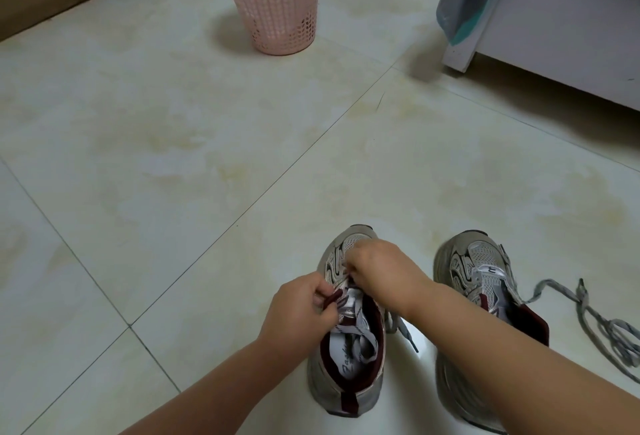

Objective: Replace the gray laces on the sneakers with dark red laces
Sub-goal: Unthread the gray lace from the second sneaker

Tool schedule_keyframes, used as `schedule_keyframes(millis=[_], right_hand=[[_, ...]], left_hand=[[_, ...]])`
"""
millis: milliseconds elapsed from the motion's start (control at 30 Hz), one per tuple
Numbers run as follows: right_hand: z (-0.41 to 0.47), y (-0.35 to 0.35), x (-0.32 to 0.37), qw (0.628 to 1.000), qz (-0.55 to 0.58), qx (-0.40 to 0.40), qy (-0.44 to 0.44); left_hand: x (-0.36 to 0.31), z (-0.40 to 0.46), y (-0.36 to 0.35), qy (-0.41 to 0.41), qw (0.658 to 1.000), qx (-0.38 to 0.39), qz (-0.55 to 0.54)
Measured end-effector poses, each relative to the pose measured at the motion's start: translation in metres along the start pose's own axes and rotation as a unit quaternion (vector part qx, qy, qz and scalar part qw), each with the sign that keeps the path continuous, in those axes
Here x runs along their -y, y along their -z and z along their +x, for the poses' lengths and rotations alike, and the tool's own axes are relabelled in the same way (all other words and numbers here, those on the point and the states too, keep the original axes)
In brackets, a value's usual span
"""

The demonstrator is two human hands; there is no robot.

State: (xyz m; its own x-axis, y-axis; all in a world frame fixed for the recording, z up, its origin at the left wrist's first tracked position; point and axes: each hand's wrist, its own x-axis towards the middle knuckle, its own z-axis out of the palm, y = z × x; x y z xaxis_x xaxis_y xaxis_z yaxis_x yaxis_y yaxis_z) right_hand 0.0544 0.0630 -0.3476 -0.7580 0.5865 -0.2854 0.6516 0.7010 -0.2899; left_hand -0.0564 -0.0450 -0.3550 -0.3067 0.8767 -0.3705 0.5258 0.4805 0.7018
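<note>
Pale floor tiles [173, 157] support both sneakers. Left hand [298, 313] pinches a dark red lace [331, 297] beside the left sneaker [346, 365]. Right hand [381, 272] pinches at its eyelets. Right sneaker [481, 272] stands unlaced; a gray lace [595, 317] lies far right.

Glossy glazed floor tiles [173, 143], perforated pink plastic basket [273, 1], mesh-and-cloth sneakers [479, 261], woven gray lace [595, 323].

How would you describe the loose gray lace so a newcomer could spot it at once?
Start at the white cabinet at the top right and come down the tiled floor to the right sneaker. Just right of it, the gray lace lies in a loose tangle on the tile, the only lace outside a shoe.
</note>
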Motion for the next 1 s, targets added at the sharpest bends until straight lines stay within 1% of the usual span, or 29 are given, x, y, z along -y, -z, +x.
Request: schedule_keyframes(millis=[33,67,133,167,200,233,333,400,433,500,567,600,667,700,733,800,867,933,1000], right_hand=[[-0.001,-0.002,-0.004,0.997,0.055,-0.024,-0.049],[-0.002,-0.004,-0.007,0.985,0.126,-0.048,-0.107],[-0.008,-0.009,-0.012,0.934,0.284,-0.077,-0.204],[-0.01,-0.011,-0.013,0.914,0.329,-0.085,-0.223],[-0.011,-0.011,-0.012,0.913,0.335,-0.082,-0.217],[-0.011,-0.01,-0.011,0.925,0.319,-0.075,-0.193],[-0.006,-0.006,-0.006,0.969,0.221,-0.066,-0.091],[-0.003,-0.009,-0.005,0.985,0.16,-0.042,-0.051],[-0.003,-0.01,-0.004,0.987,0.151,-0.028,-0.05],[-0.002,-0.013,-0.001,0.983,0.169,-0.028,-0.062],[0.0,-0.013,0.0,0.973,0.197,-0.043,-0.109],[0.001,-0.012,-0.002,0.96,0.233,-0.052,-0.148],[0.002,-0.009,-0.007,0.916,0.331,-0.073,-0.214],[0.002,-0.008,-0.009,0.903,0.357,-0.08,-0.224],[0.001,-0.006,-0.009,0.906,0.358,-0.075,-0.215],[-0.003,-0.004,-0.001,0.928,0.33,-0.055,-0.161],[-0.005,-0.003,0.008,0.954,0.276,-0.028,-0.116],[0.0,-0.004,0.011,0.97,0.219,-0.006,-0.107],[0.003,0.0,0.011,0.972,0.202,0.022,-0.117]], left_hand=[[0.001,-0.001,0.001,0.001,1.0,-0.003,0.0],[0.001,-0.001,0.001,0.001,1.0,-0.005,0.0],[0.002,-0.002,0.001,0.0,1.0,-0.008,0.0],[0.001,-0.002,0.001,-0.002,1.0,-0.009,0.005],[0.0,-0.002,0.0,-0.002,1.0,-0.009,0.012],[0.0,-0.001,0.0,-0.002,1.0,-0.008,0.015],[-0.001,0.0,-0.001,-0.001,1.0,-0.002,0.018],[-0.002,0.0,-0.001,-0.003,1.0,-0.001,0.024],[-0.002,0.0,-0.002,-0.003,1.0,-0.001,0.027],[-0.003,0.0,-0.002,0.0,1.0,-0.001,0.028],[-0.003,0.0,-0.002,0.002,1.0,-0.003,0.026],[-0.003,-0.001,-0.002,0.002,1.0,-0.004,0.025],[-0.004,-0.002,-0.001,0.003,1.0,-0.006,0.024],[-0.004,-0.002,-0.001,0.004,1.0,-0.006,0.024],[-0.004,-0.002,-0.002,0.005,1.0,-0.005,0.023],[-0.005,-0.002,-0.002,0.003,1.0,-0.002,0.022],[-0.004,-0.002,-0.002,-0.003,1.0,-0.002,0.021],[-0.004,-0.002,-0.001,0.005,1.0,-0.003,0.016],[-0.005,-0.003,-0.001,0.01,1.0,0.001,0.014]])
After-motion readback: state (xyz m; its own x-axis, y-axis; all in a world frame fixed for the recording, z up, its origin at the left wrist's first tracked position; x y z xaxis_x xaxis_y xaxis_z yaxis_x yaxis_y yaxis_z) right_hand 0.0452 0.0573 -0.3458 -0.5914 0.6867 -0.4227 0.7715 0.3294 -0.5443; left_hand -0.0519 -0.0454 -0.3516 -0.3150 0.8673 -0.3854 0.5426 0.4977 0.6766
